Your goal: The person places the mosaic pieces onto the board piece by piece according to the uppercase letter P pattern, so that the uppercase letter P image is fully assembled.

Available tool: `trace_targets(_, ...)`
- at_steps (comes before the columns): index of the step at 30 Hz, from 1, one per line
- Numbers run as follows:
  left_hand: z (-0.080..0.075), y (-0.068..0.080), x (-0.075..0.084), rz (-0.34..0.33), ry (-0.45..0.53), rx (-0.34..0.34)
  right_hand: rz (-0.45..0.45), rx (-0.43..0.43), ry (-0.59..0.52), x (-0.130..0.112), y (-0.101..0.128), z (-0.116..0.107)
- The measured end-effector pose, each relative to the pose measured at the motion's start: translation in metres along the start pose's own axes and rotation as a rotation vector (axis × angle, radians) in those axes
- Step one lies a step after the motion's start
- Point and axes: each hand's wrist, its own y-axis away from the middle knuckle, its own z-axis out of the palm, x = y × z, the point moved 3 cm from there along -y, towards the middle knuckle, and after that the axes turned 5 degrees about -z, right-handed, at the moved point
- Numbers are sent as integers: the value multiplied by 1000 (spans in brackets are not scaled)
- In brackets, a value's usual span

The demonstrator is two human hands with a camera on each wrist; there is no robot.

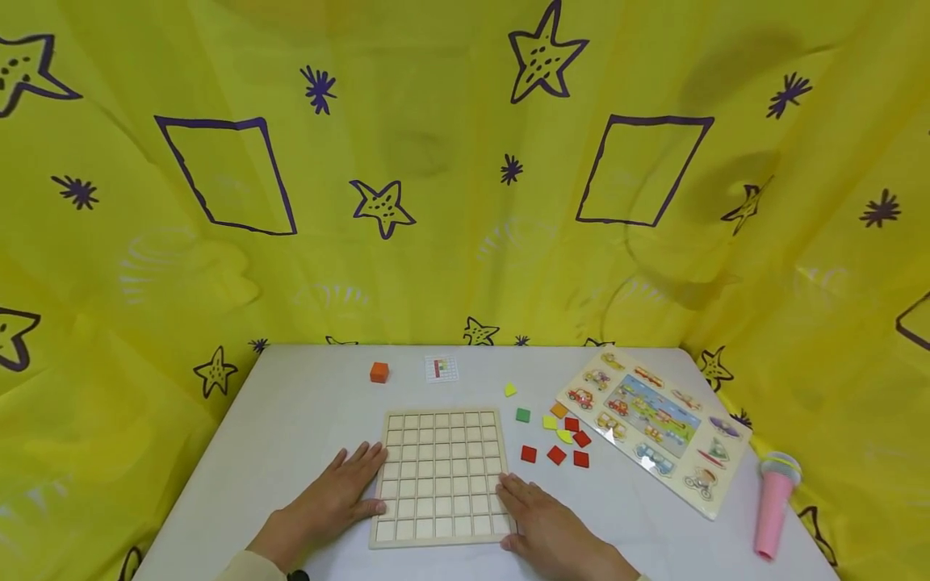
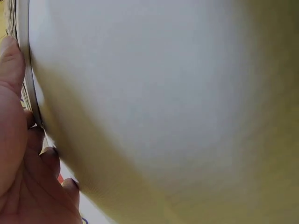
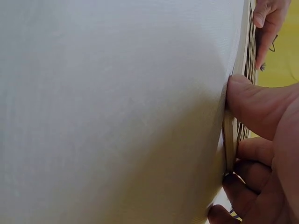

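A square wooden grid board [image 1: 436,468], divided into rows of pale cells, lies flat on the white table [image 1: 312,420]. My left hand [image 1: 330,499] rests at its left edge, fingers extended and thumb touching the frame. On the opposite side, my right hand [image 1: 545,524] lies along the right edge near the lower corner, fingers straight. In the left wrist view, the thumb of the left hand [image 2: 35,186] is against the board's side [image 2: 31,93]. The right wrist view shows the right hand's thumb [image 3: 243,93] at the board's edge [image 3: 229,144].
Right of the board lie several red tiles [image 1: 556,455], a green tile [image 1: 523,415] and yellow pieces [image 1: 550,422]. Farther right are a vehicle picture puzzle [image 1: 657,411] and a pink microphone [image 1: 773,512]. An orange block [image 1: 379,372] and a small pattern card [image 1: 441,369] sit behind.
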Motion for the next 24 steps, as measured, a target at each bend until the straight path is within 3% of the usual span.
trace_targets(6,-5,-5,-8,-7,26,4,15,-8,-35,3,-2,-1)
trace_targets(10,-7,-10,-9,-4,57,-11,26,18,-170,11,-1,-8)
trace_targets(14,-7,-12,-8,0,104,-23,104,155,-357,33,-1,-20)
trace_targets(20,-6,-12,-9,-11,125,-19,346,428,-485,83,-2,-41)
trace_targets(24,-6,-11,-10,-10,133,-15,449,487,-522,108,-1,-46)
